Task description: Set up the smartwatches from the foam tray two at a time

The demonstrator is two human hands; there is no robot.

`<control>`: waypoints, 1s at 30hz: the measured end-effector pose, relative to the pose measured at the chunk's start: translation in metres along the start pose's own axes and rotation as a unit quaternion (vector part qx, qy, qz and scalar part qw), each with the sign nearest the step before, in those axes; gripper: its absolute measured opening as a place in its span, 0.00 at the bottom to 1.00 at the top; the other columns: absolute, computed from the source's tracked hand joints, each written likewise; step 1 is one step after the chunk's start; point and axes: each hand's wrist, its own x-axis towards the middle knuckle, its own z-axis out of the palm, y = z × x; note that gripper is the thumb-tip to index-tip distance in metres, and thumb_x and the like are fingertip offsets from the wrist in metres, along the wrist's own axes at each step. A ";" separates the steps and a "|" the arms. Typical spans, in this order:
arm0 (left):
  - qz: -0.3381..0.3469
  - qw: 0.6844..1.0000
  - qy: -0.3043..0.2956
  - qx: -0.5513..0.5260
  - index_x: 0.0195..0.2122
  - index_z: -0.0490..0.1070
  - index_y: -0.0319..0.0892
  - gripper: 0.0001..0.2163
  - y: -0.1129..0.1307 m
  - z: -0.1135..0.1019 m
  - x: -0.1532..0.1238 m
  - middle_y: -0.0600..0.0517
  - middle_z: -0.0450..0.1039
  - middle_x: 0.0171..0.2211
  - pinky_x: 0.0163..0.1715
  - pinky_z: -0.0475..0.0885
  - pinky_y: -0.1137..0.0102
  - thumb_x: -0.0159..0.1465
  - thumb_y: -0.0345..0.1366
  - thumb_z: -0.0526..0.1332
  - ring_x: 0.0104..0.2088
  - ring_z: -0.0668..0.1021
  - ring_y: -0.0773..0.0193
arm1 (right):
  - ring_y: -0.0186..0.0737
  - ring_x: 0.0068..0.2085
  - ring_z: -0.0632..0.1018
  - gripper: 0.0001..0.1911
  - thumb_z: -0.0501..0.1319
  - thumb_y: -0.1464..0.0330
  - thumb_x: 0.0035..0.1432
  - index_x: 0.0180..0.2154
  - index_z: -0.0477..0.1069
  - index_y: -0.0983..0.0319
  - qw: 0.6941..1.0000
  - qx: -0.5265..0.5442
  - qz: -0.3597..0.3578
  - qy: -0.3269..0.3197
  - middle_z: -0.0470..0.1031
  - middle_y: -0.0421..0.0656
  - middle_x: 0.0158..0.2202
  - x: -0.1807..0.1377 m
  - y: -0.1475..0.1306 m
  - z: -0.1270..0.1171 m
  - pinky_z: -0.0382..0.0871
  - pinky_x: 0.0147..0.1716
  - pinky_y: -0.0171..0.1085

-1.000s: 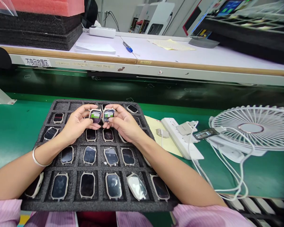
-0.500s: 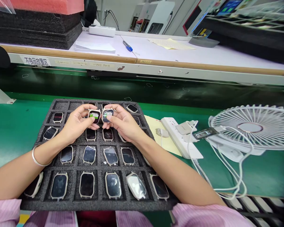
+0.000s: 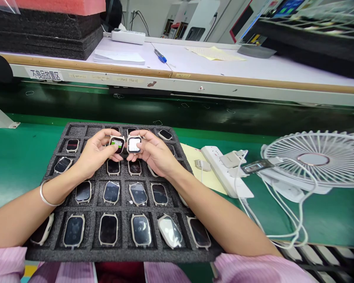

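The left hand (image 3: 94,156) pinches a watch (image 3: 117,142) between thumb and fingers, the thumb overlapping a screen with a green patch. The right hand (image 3: 158,155) pinches a second watch (image 3: 133,144) likewise, its thumb at the right edge of a lit white screen. The pair sit side by side above the far part of a foam tray (image 3: 120,256), faces up, probably so both screens can be viewed together; fingers behind the cases leave most of the glass uncovered.

Both forearms reach forward and slant inward over the tray, thumbs toward the person, a bracelet (image 3: 43,196) on the left wrist. Below, more watches (image 3: 108,230) lie in pockets that seem meant to keep them apart. On the green worktop (image 3: 17,153) to the right are a power strip (image 3: 224,173) and a white fan (image 3: 312,159).
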 end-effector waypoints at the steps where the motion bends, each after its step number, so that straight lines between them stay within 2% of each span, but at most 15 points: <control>1: 0.001 1.000 0.001 0.001 0.45 0.67 0.41 0.16 0.000 0.000 0.000 0.54 0.78 0.35 0.26 0.79 0.74 0.56 0.32 0.66 0.23 0.82 0.66 | 0.37 0.28 0.81 0.17 0.64 0.66 0.54 0.47 0.67 0.58 1.000 0.001 0.000 0.000 0.78 0.38 0.34 0.000 0.000 0.000 0.75 0.30 0.37; 13: -0.006 1.000 0.000 -0.018 0.45 0.69 0.41 0.17 0.002 -0.002 0.000 0.55 0.78 0.33 0.26 0.79 0.73 0.54 0.35 0.67 0.23 0.82 0.65 | 0.37 0.28 0.81 0.18 0.66 0.67 0.52 0.46 0.68 0.59 1.000 0.026 -0.001 -0.007 0.80 0.37 0.34 0.001 0.000 0.000 0.75 0.29 0.35; 18: 0.007 1.000 0.012 0.008 0.41 0.68 0.40 0.15 0.000 -0.001 0.000 0.54 0.78 0.30 0.21 0.74 0.76 0.57 0.40 0.69 0.20 0.78 0.70 | 0.36 0.27 0.82 0.18 0.69 0.60 0.58 0.46 0.68 0.59 0.999 0.028 -0.003 -0.019 0.80 0.39 0.34 0.001 0.002 -0.001 0.75 0.28 0.34; 21: 0.026 0.999 0.018 0.016 0.40 0.68 0.40 0.16 -0.002 -0.001 0.002 0.55 0.77 0.30 0.20 0.73 0.77 0.57 0.40 0.71 0.19 0.76 0.72 | 0.36 0.28 0.82 0.21 0.71 0.58 0.58 0.46 0.68 0.59 0.999 0.018 -0.013 -0.023 0.80 0.39 0.34 0.001 0.003 -0.001 0.76 0.28 0.33; 30: 0.046 0.999 0.017 0.014 0.43 0.68 0.40 0.16 -0.005 -0.002 0.003 0.56 0.76 0.31 0.23 0.74 0.78 0.55 0.33 0.70 0.21 0.76 0.73 | 0.36 0.31 0.83 0.21 0.70 0.68 0.55 0.50 0.67 0.58 0.999 0.007 -0.021 -0.031 0.80 0.39 0.40 0.000 0.004 -0.003 0.79 0.34 0.35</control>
